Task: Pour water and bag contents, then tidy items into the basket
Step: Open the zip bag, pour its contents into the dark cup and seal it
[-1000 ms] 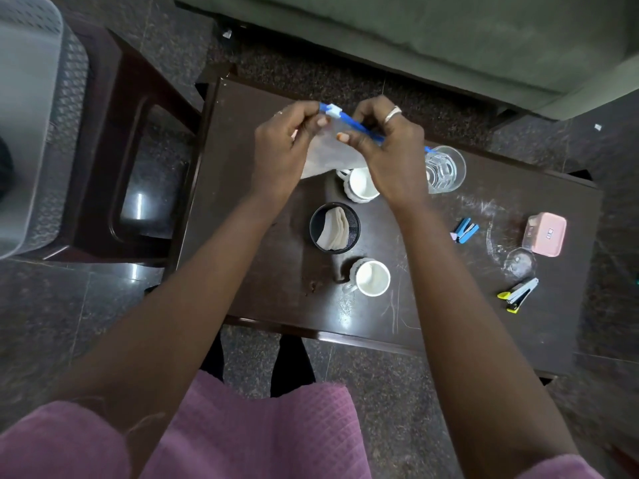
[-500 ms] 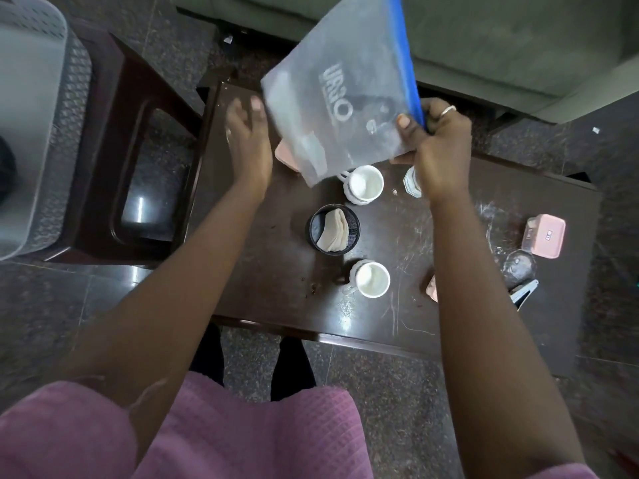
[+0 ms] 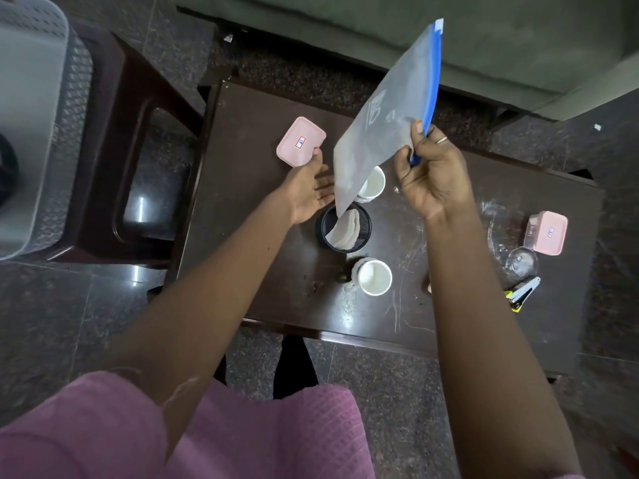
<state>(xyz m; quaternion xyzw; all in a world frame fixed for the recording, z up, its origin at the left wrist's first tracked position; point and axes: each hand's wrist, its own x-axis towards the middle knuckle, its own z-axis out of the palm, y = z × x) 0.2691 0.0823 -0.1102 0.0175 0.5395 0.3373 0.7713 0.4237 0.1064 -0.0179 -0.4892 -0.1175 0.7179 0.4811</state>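
My right hand (image 3: 430, 174) grips a frosted zip bag (image 3: 387, 122) by its blue zipper edge and holds it tilted above the dark table (image 3: 242, 254). The bag's lower corner hangs over a black mesh cup (image 3: 344, 228) that holds white pads. My left hand (image 3: 307, 188) is open, palm up, just left of the bag, its fingertips next to a pink box (image 3: 301, 141). Two white mugs stand near the cup, one (image 3: 373, 184) partly behind the bag, one (image 3: 373, 276) nearer me. The grey basket (image 3: 34, 115) sits on a stool at the far left.
A second pink box (image 3: 548, 231), a clear glass (image 3: 522, 262) and a stapler (image 3: 522, 293) lie on the table's right side. A dark stool (image 3: 138, 140) stands left of the table. A green sofa (image 3: 415, 29) runs along the far side.
Both hands were at the bag's zipper; now only my right hand holds it, swung up and to the right. My left hand let go and dropped open beside the pink box.
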